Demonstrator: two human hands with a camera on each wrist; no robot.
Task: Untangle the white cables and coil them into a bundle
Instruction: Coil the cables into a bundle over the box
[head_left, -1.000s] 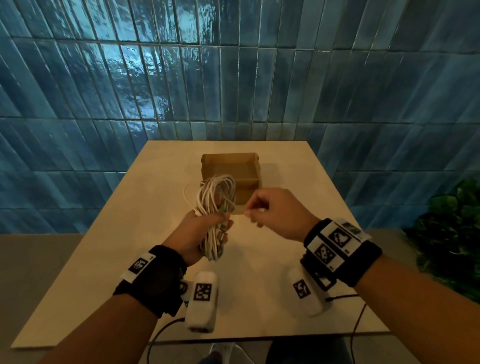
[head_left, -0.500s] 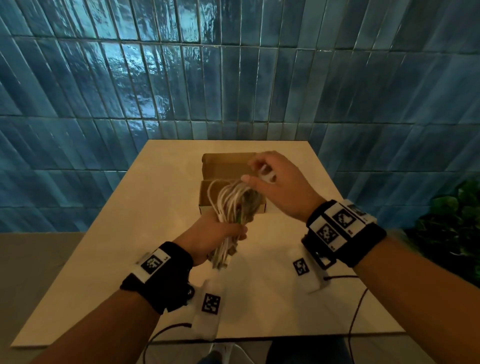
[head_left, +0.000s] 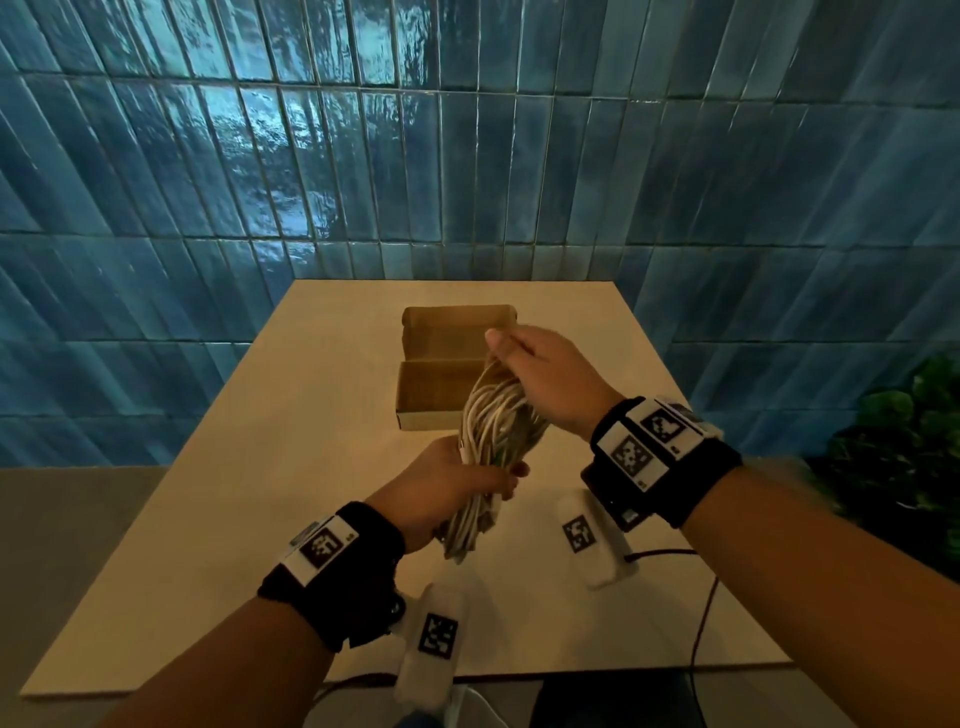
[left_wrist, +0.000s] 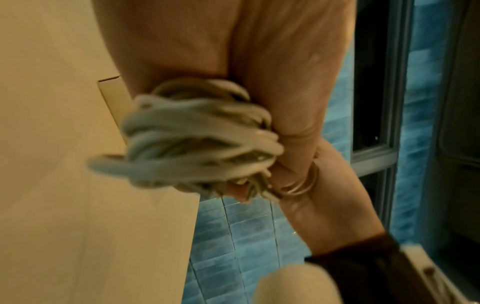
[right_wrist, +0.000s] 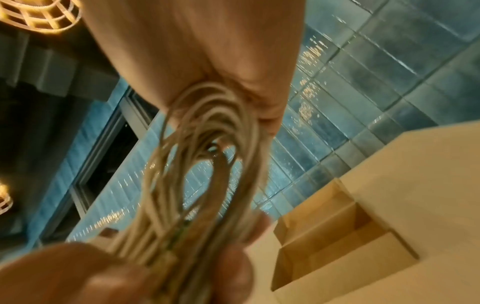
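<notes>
Nearest us, two forearms reach over the table (head_left: 260, 441), each with a black wrist band carrying printed markers and a white camera unit hanging below it.

Left hand (head_left: 441, 480): fingers curled tight round the lower middle of the cable bundle (head_left: 493, 431). We hold it in the air above the table, tilted, its top leaning away and to the right. A short tail of loops hangs out below the fist. In the left wrist view the loop ends bulge from the closed fingers, blurred.

Right hand (head_left: 545, 374): raised above and beyond the left, fingers hooked through and closed on the top loops of the bundle. The right wrist view shows the strands running from this hand down to the left hand's grip, looped and lying roughly parallel; a small connector end shows near the lower grip, too blurred to name.

Just behind the bundle: open cardboard box (head_left: 441, 374) on the table, lid flap folded back away from us. The bundle overlaps its right front corner in the head view.

Far right, off the table: green plant (head_left: 904, 447). Beyond all: blue tiled wall (head_left: 467, 156).
</notes>
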